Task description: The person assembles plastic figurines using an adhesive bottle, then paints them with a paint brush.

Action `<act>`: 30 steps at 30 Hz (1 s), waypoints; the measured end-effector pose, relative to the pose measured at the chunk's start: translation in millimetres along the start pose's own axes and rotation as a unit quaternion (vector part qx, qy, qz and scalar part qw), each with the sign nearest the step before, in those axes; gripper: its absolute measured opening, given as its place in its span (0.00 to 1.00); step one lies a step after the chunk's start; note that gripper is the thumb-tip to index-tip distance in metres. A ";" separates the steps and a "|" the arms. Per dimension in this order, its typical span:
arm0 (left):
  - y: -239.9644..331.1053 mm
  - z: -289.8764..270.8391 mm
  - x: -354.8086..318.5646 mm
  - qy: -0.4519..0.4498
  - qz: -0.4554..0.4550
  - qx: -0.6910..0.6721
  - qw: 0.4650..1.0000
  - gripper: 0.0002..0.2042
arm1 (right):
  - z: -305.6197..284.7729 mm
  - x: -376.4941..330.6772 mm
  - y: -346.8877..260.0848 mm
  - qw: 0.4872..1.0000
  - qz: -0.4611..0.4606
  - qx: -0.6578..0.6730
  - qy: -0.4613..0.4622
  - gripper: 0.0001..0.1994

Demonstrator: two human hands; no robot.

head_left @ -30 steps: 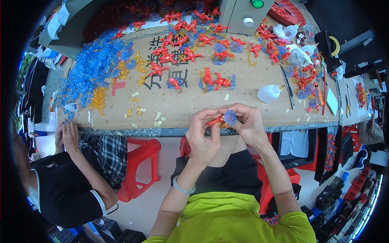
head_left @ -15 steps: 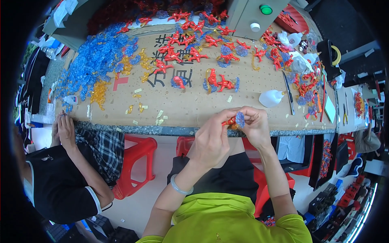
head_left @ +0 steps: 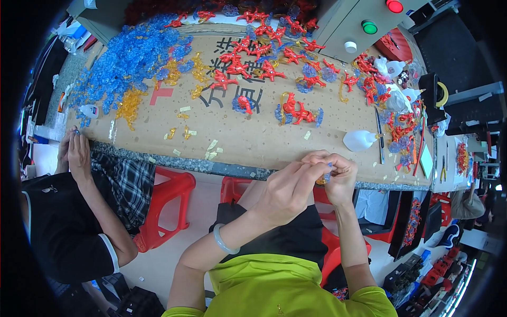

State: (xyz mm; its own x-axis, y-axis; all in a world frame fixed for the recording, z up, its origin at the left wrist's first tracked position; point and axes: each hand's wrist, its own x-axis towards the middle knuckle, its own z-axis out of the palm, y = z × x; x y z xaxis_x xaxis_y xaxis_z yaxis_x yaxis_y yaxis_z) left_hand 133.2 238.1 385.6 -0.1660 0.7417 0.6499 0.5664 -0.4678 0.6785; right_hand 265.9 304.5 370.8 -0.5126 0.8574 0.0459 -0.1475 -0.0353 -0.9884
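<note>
My left hand (head_left: 288,191) and my right hand (head_left: 342,177) meet just over the table's front edge. Between them, their fingertips pinch a small plastic toy figure (head_left: 322,180); only bits of translucent blue and yellow show, as my fingers cover the rest. Beyond my hands, a red figure with blue and yellow pieces (head_left: 300,112) lies on the brown cardboard (head_left: 253,137). Nearest on the right is a white squeeze bottle (head_left: 360,140) with a yellowish tip, lying beside a dark pen-like tool (head_left: 380,138).
Blue translucent pieces (head_left: 124,63) are heaped at the far left, with yellow pieces (head_left: 131,105) beside them. Many red figures (head_left: 237,66) cover the far middle. A grey box with a green button (head_left: 369,27) stands behind. At left, a co-worker's hands (head_left: 77,150) rest at the table edge.
The view has turned slightly, shifting the table. My left fingers have closed further over the toy figure, hiding its red part and most of the blue disc seen before.
</note>
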 end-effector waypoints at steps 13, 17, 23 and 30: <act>-2.1 -12.0 1.4 -0.035 -0.062 -0.068 0.995 0.20 | -1.2 -6.9 -11.4 0.999 0.038 -0.009 -0.008 0.08; 9.5 -23.9 -2.1 -0.068 -0.162 -0.103 0.979 0.20 | 7.7 -12.5 -26.9 0.990 0.144 -0.004 -0.013 0.09; 39.7 -39.0 2.3 -0.040 -0.306 -0.200 0.930 0.22 | 8.8 -12.8 -53.5 0.969 0.233 0.064 -0.059 0.10; 55.0 -48.0 3.1 -0.033 -0.429 -0.324 0.842 0.23 | 0.0 -20.1 -43.3 0.922 0.324 0.188 -0.093 0.09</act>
State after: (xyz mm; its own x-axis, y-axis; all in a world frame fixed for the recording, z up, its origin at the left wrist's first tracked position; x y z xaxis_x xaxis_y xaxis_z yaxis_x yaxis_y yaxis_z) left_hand 125.2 191.6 441.4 -0.2334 0.9553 -0.1813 -0.3028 0.1058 0.9472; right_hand 282.6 288.7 412.6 -0.7278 0.4913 -0.4784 -0.0236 -0.7152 -0.6985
